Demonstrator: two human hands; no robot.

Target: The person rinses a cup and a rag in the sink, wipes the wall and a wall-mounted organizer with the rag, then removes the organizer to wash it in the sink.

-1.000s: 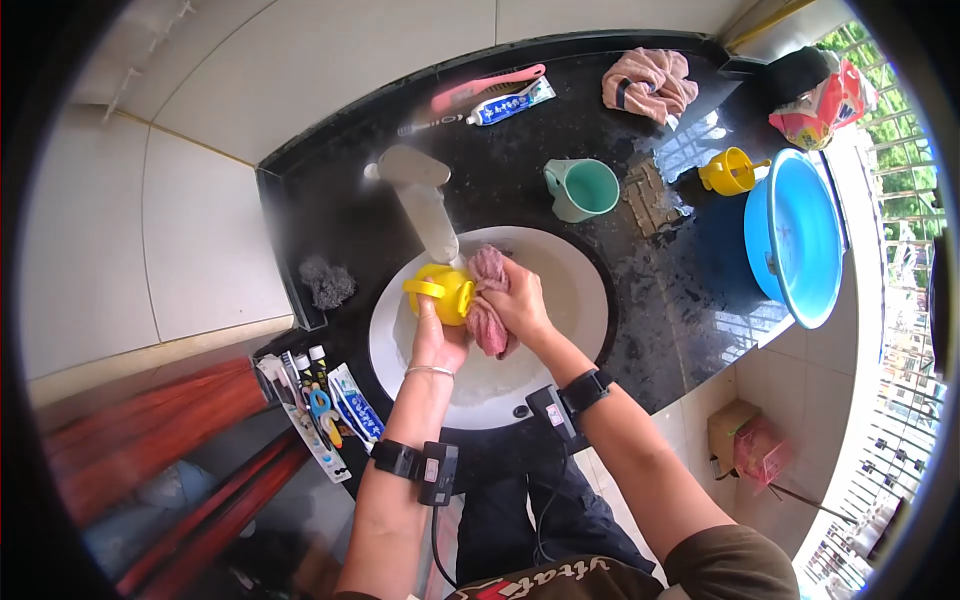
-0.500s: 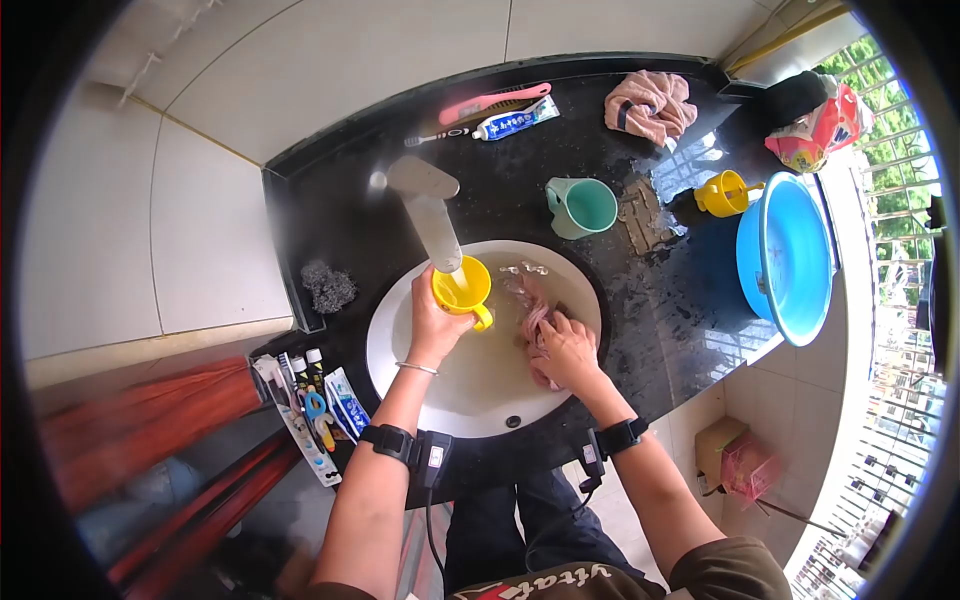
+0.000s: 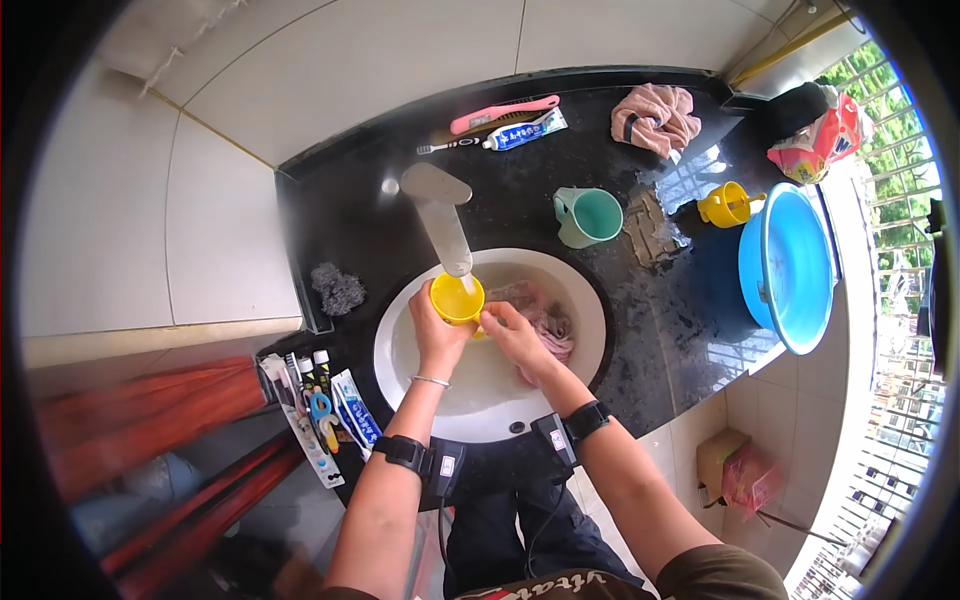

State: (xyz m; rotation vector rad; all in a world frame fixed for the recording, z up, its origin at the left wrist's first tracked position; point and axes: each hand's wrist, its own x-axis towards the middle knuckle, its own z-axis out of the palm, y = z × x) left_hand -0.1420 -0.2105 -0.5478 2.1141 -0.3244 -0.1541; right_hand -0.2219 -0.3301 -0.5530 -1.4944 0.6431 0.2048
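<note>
- Two hands, the left hand (image 3: pixel 440 325) and the right hand (image 3: pixel 520 340), meet at the cup (image 3: pixel 458 300), over the sink (image 3: pixel 470 426) by the front edge of the counter (image 3: pixel 660 350).
- The left hand is curled round the cup, which is mouth up under the tap (image 3: pixel 440 235).
- The right hand has its fingers narrowed at the cup's handle side; I cannot tell whether they grip.
- Rinsing looks under way: the cup is at the spout, not yet set down; the cloth (image 3: pixel 553 332) lies loose, not yet lifted out.
- In the sink: cloudy water, with the cloth towards its right side.
- In the cup: what seems a falling stream; its level is unclear.
- Towards the counter's right edge: green mug (image 3: pixel 590 217), small cup (image 3: pixel 715 208), basin (image 3: pixel 795 270); contents unclear.
</note>
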